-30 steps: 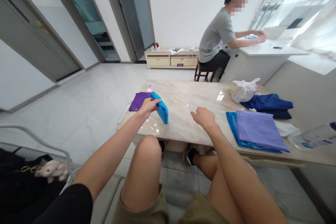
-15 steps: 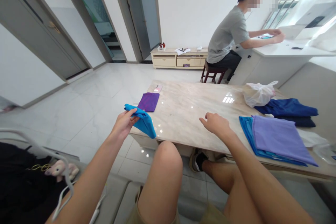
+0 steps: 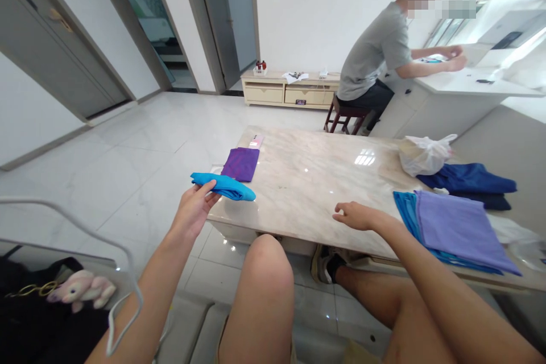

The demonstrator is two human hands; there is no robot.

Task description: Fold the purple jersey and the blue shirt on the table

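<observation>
A folded bright blue cloth [image 3: 230,186] is pinched along its left end by my left hand [image 3: 197,205], thumb on top. It is held above the left end of the marble-topped table [image 3: 307,182], partly overlapping a folded purple cloth [image 3: 241,165] that lies flat there. My right hand [image 3: 357,216] hovers over the table's near edge, palm down, with loosely bent fingers and nothing in it. To its right lies a stack with a lavender cloth [image 3: 452,230] on top and blue cloths [image 3: 405,213] showing from beneath.
Behind the stack are a white plastic bag [image 3: 426,154] and dark blue cloth [image 3: 473,177]. A pink-and-white phone-like item [image 3: 256,141] lies beyond the purple cloth. Across the room a person [image 3: 375,51] sits at a white desk. A plush toy [image 3: 83,290] and white cable [image 3: 128,250] are at lower left.
My left hand has raised and turned the blue cloth, so its hanging end is now nearly level. My right hand has shifted slightly right and nearer to me.
</observation>
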